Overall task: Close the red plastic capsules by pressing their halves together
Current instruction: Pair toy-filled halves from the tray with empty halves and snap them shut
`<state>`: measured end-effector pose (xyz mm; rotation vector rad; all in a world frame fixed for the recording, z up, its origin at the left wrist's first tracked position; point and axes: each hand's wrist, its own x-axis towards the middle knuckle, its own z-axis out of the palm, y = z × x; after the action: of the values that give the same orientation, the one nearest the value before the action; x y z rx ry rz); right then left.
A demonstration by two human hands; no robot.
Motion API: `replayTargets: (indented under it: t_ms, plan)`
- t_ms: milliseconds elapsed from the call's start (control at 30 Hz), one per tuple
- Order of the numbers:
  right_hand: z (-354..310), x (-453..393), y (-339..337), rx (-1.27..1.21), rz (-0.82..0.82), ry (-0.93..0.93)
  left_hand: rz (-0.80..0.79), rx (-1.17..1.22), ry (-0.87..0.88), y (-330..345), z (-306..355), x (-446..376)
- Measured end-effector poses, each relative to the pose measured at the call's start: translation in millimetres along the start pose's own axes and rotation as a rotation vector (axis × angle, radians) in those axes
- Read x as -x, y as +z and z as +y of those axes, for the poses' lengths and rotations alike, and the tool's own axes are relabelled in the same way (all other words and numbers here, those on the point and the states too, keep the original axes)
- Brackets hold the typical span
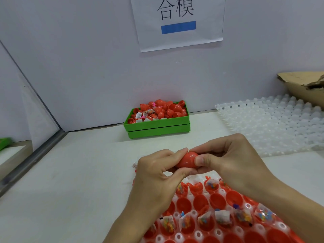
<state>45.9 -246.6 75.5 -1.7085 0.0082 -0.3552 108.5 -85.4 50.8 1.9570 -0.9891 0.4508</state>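
I hold one red ball [187, 160] above the tray [196, 234], left hand [157, 174] and right hand [228, 158] fingers squeezing it. Crooked halves could slip apart.

— How are the hands set?
— Left hand [157, 170] and right hand [226, 155] meet fingertip to fingertip, both curled, pinching one red capsule [186, 160] between them; forearms enter from near right.

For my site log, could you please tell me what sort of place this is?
Probably a small assembly or packing station in a workshop. A printed sign hangs on the partition, a green bin holds red capsules, and a tray of open halves with toy packets lies below both hands.
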Motion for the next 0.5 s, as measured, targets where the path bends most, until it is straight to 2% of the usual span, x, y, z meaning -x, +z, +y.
replayTargets:
  t_ms: [300, 500]
  plan:
    - [2.5, -1.0, -0.8, 0.076, -0.024, -0.024, -0.014, -0.018, 0.012, 1.3, 0.5, -3.1]
    - [2.4, 3.3, 6.1, 0.25, -0.107, -0.09, -0.019, -0.184, 0.095, 4.4, -2.0, -3.8]
